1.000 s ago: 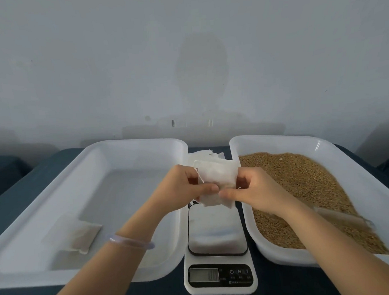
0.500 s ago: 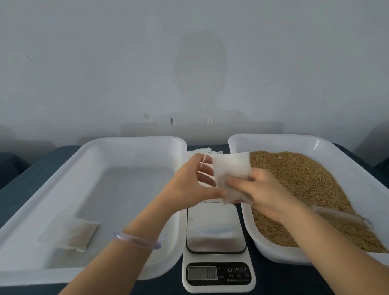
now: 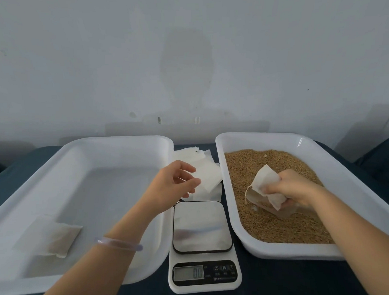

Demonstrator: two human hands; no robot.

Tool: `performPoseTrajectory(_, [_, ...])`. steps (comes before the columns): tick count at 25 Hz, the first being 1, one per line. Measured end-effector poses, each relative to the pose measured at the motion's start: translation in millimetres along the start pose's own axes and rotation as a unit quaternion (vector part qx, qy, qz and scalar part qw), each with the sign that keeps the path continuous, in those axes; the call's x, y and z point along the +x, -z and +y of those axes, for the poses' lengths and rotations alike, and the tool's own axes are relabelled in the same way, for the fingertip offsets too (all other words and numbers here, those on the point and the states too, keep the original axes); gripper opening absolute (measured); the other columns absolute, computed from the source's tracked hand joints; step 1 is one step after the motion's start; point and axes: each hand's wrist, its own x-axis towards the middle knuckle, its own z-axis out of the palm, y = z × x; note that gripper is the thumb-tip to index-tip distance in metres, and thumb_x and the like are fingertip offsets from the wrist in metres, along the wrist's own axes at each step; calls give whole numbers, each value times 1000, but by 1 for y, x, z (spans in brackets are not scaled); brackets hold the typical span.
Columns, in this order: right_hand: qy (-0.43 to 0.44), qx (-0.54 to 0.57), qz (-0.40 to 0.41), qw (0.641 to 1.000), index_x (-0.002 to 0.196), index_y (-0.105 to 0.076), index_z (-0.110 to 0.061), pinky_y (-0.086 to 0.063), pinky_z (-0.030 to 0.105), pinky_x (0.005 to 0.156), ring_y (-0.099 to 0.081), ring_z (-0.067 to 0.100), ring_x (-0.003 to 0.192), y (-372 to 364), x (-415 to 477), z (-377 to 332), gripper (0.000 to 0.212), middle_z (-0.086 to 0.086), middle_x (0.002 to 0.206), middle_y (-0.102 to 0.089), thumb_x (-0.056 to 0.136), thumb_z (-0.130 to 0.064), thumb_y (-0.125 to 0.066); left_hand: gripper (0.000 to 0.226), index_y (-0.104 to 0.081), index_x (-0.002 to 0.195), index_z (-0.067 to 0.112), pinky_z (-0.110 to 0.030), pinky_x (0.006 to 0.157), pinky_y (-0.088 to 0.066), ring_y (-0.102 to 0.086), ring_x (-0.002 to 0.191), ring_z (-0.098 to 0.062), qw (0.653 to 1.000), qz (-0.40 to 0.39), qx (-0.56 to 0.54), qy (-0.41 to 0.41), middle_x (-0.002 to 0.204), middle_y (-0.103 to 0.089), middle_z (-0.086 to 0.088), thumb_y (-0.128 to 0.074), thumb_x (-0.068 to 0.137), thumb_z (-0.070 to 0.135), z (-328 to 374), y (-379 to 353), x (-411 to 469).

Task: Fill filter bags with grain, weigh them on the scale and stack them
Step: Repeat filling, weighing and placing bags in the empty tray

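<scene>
Grain (image 3: 270,222) covers the floor of the right white tray (image 3: 255,137), and there we see the right hand (image 3: 295,188) low over it, fingers clenched round a crumpled white filter bag (image 3: 265,180) whose open mouth points left and down at the grain. Something clear and plastic (image 3: 283,213) shows just beneath the bag, partly sunk in the grain; we cannot tell whether the hand holds it too. The left hand (image 3: 170,188) is released, fingers loosely spread and grasping nothing, above the right rim of the left white tray (image 3: 78,152), with a clear bracelet (image 3: 118,244) on its wrist. Just right of those fingers a stack of empty filter bags (image 3: 209,175) lies between the two trays, far of the digital scale (image 3: 201,227). The scale's platform is bare and its display (image 3: 188,273) reads zero. One filled bag (image 3: 50,237) lies flat in the near left part of the left tray. Everything stands on a dark blue worktop (image 3: 284,281).
</scene>
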Motion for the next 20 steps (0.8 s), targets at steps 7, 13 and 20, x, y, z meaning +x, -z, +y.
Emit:
performPoseTrajectory(7, [-10,-14,55,998,95,-62,1,-55,36,56,-67,32,85,6,8,8,28,18,93,-69,74,-9,-77,13,-60,92,20,-31,68,-55,-67,67,-11,1000,-13,19,-4,74,-64,5,-68,85,13,-2,-3,-3])
performPoseTrajectory(13, [4,6,58,998,96,-64,-2,-51,31,50,-67,27,79,9,9,13,25,13,85,-71,75,-10,-76,12,-60,91,19,-27,66,-53,-66,67,-12,1000,-14,22,-2,75,-64,4,-67,85,12,-1,-4,-4])
performPoseTrajectory(20, [63,283,19,957,108,-61,-10,-55,34,57,-71,26,81,12,7,7,44,12,95,-71,66,-5,-74,13,-60,92,20,-30,68,-53,-64,69,-13,1000,-20,23,-2,76,-65,3,-68,85,14,-1,-4,-5])
